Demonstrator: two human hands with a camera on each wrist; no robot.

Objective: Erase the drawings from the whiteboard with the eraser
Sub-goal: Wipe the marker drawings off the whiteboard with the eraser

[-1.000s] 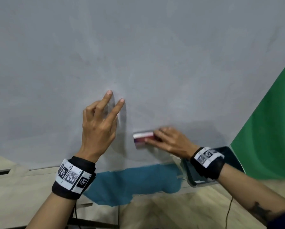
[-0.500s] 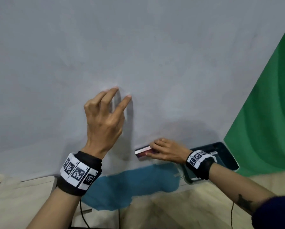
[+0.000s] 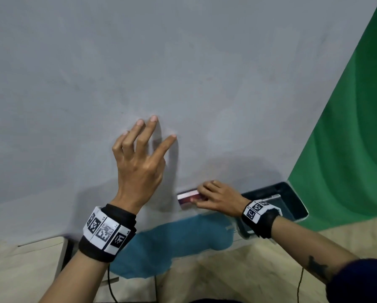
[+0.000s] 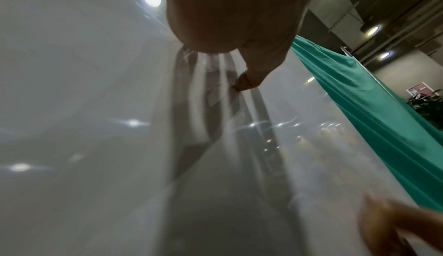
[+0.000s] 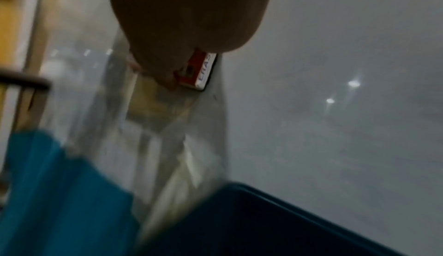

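- We see the whiteboard filling most of the head view, grey-white and smudged, with no clear drawing on it that we can make out.
- Our left hand is spread wide against the board, holding nothing. Its fingertips touch the surface and the palm stands off from it.
- In the left wrist view the left hand hangs over the glossy board, with one fingertip set on it. Ceiling lights reflect in the surface.
- Our right hand is low on the board, near its bottom edge, fingers curled over the eraser and pressing it to the surface.
- The eraser lies flat on the board, right of and below the left hand and well apart from it. Its left end sticks out past the right fingers.
- From the right wrist we see the eraser as a red and white block with blue lettering, partly under the hand and against the board.
- A dark tray sits just right of the right wrist, at the board's lower corner.
- A green cloth hangs to the right of the board.
- A blue cloth shows below the board's bottom edge, between our forearms.
- Each wrist wears a black band with square printed markers.
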